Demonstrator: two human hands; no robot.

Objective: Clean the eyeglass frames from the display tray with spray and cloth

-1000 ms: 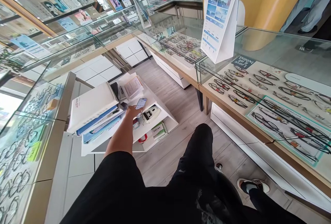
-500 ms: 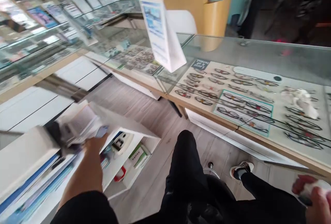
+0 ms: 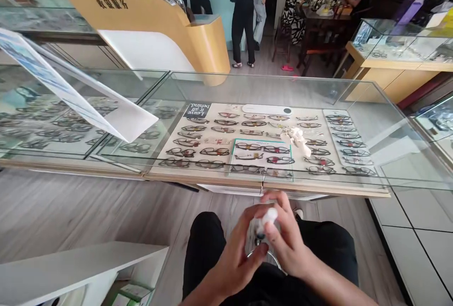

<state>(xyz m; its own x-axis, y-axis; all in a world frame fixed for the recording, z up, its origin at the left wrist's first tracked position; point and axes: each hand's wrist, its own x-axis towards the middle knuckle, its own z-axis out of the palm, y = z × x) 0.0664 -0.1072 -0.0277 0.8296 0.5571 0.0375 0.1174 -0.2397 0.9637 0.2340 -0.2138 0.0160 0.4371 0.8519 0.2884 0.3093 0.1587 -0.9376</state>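
Both of my hands meet above my lap, in front of the glass counter. Between the fingertips is a small white thing (image 3: 270, 216) with a darker, clear-looking lower part; it is blurred, and I cannot make out its kind. My right hand (image 3: 288, 240) pinches it with thumb and fingers. My left hand (image 3: 235, 259) curls round its other side, thumb below and fingers above, partly hiding it.
Spectacles lie in rows inside the glass display counter (image 3: 212, 181), with a crumpled white cloth (image 3: 296, 138) among them. A folded sign (image 3: 130, 119) stands on the glass at left. A white shelf unit (image 3: 88, 268) is at lower left. Several people are beyond the counter.
My left hand has come away from the shelf at left to my lap. My right hand has moved in from the right edge with the white thing. The view has turned right.
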